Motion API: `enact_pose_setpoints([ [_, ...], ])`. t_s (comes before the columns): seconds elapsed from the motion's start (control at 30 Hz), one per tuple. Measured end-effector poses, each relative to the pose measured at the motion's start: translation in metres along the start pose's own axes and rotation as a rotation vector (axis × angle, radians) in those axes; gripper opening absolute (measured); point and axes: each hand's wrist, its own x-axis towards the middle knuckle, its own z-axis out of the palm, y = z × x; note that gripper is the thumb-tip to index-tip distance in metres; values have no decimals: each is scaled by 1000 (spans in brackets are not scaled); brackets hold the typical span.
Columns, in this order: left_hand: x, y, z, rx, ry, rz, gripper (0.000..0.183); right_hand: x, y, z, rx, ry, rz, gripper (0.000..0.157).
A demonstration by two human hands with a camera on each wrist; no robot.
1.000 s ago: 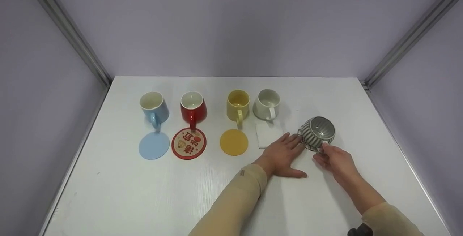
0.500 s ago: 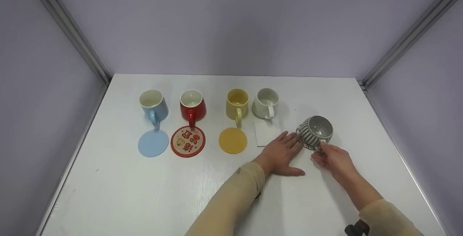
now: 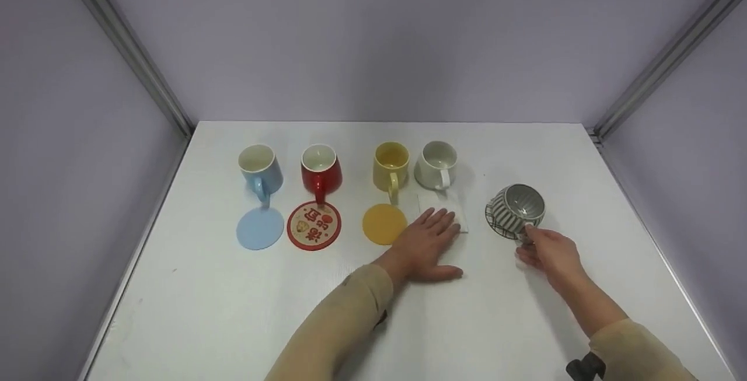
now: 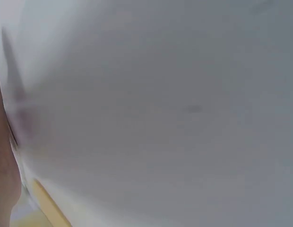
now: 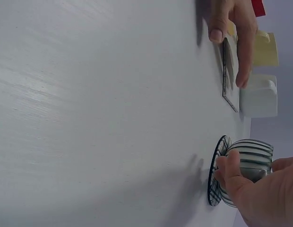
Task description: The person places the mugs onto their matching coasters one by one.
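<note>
My right hand [image 3: 551,255] pinches the handle of a grey-and-white striped mug [image 3: 513,212] at the right of the table. Under the mug is a round checked coaster [image 3: 496,226]; whether the mug bears fully on it I cannot tell. My left hand [image 3: 426,247], fingers straight and thumb spread, lies over the near part of a white square coaster [image 3: 458,212] and holds nothing. In the right wrist view the striped mug [image 5: 253,153] shows beyond my fingers. Only an edge of my left hand [image 4: 5,175] enters the left wrist view.
Behind the coasters stand a blue mug [image 3: 261,171], a red mug [image 3: 327,174], a yellow mug [image 3: 390,165] and a white mug [image 3: 435,168]. In front lie a blue coaster [image 3: 260,229], a red-rimmed patterned coaster [image 3: 314,241] and a yellow coaster [image 3: 382,224].
My left hand has moved left, from the checked coaster's edge to the white square coaster. My right hand keeps its hold on the striped mug. The head view has shifted slightly.
</note>
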Motion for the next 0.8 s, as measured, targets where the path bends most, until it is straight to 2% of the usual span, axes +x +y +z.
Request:
enact_pose_setpoints([
  [0.13, -21, -13, 1, 15, 15, -12, 99, -4, -5, -4, -38, 42, 18, 74],
  [0.23, -34, -21, 4, 35, 34, -7, 99, -7, -10, -8, -59, 39, 21, 78],
  [0.37, -46, -27, 10, 40, 54, -4, 100, -10, -16, -11, -70, 49, 5, 82],
  [0.53, -51, -28, 17, 21, 61, -18, 102, -10, -25, -12, -98, 153, -26, 83],
  [0.8, -50, -29, 20, 0, 63, -22, 102, -13, -59, 0, -110, 295, -178, 82],
])
